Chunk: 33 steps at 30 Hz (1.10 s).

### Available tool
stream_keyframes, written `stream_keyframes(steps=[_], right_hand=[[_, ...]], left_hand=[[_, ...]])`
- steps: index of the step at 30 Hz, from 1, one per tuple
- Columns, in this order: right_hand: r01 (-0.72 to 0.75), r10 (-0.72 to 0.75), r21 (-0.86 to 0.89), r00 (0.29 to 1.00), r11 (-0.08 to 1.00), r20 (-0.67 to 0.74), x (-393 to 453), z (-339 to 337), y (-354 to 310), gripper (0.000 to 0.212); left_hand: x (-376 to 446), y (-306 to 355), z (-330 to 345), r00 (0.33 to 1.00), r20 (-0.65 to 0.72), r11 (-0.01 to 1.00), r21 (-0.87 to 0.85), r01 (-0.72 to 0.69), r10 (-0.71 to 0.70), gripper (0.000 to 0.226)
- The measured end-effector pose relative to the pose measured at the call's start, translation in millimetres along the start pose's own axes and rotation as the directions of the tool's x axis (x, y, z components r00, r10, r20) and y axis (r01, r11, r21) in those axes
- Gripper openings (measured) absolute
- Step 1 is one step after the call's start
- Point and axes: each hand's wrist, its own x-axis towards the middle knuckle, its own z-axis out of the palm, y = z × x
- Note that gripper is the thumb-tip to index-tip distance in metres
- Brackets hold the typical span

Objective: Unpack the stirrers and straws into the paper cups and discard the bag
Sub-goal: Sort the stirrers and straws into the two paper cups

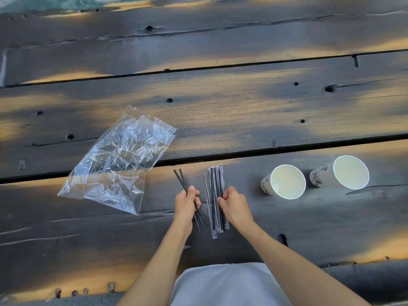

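Pinching 2 black stirrers (183,183) in the left hand (186,203), right hand (234,206) gripping wrapped straws (215,191), crumpled bag (119,160) left, 2 paper cups (284,182) right.

We see a glossy, crinkled clear plastic bag (117,162) left of matt paper cups (284,182) on rough, weathered wood planks (220,102).

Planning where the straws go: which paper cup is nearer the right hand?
The left cup, beside the right hand; the other cup stands farther right.
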Motion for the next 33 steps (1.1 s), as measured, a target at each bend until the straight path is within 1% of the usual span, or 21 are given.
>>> stream_keyframes(steps=[2,4,8,12,14,17,19,23,25,27,28,29,31,33], right_hand=[[-0.003,0.005,-0.098,1.000,0.995,0.022,0,2,-2,0.027],[0.006,0.001,-0.164,0.999,0.987,0.044,2,5,-3,0.028],[0.001,0.005,-0.199,0.999,0.980,0.031,5,7,-4,0.024],[0.006,-0.013,-0.265,1.000,0.964,-0.024,3,10,-10,0.017],[0.001,-0.013,-0.271,0.999,0.962,-0.042,2,12,-12,0.016],[-0.010,-0.002,-0.237,0.999,0.972,-0.050,2,12,-12,0.018],[-0.011,0.000,-0.213,0.999,0.977,-0.053,2,10,-11,0.015],[0.030,-0.042,-0.179,0.997,0.983,-0.062,-3,4,-17,0.013],[0.111,-0.107,-0.125,0.993,0.986,0.040,-7,5,-23,0.017],[0.223,-0.210,-0.059,0.962,0.973,0.173,-11,8,-28,0.014],[0.262,-0.251,-0.023,0.945,0.965,0.211,-13,8,-30,0.011],[0.270,-0.268,0.020,0.938,0.963,0.221,-13,9,-31,0.013],[0.209,-0.221,0.087,0.961,0.974,0.166,-12,10,-30,0.013],[0.121,-0.123,0.068,0.992,0.990,0.028,-9,10,-28,0.013]], left_hand=[[1,0,0,0.999,0.003,0.997,-0.068,0.037,-0.037,0.026],[2,0,1,0.998,-0.008,0.996,-0.065,0.063,-0.064,0.024],[0,0,1,0.996,-0.014,0.996,-0.008,0.091,-0.091,0.017],[-3,-2,2,0.993,0.018,0.993,0.030,0.116,-0.117,0.019],[-3,-2,3,0.991,0.035,0.992,0.030,0.125,-0.126,0.019],[-5,-1,4,0.990,0.056,0.991,0.036,0.127,-0.129,0.020],[-5,0,3,0.990,0.063,0.991,0.040,0.126,-0.129,0.020],[-7,5,7,0.993,0.093,0.997,0.029,0.076,-0.079,0.021],[-10,7,9,0.987,0.154,0.998,-0.018,0.056,-0.052,0.021],[-13,7,11,0.975,0.217,0.998,-0.036,0.058,-0.049,0.025],[-14,6,11,0.973,0.224,0.998,-0.016,0.053,-0.048,0.026],[-14,6,11,0.978,0.204,0.999,0.009,0.045,-0.046,0.026],[-12,6,7,0.993,0.114,0.999,0.013,0.037,-0.038,0.026],[-7,10,2,0.997,0.060,0.995,-0.078,0.054,-0.049,0.027]])
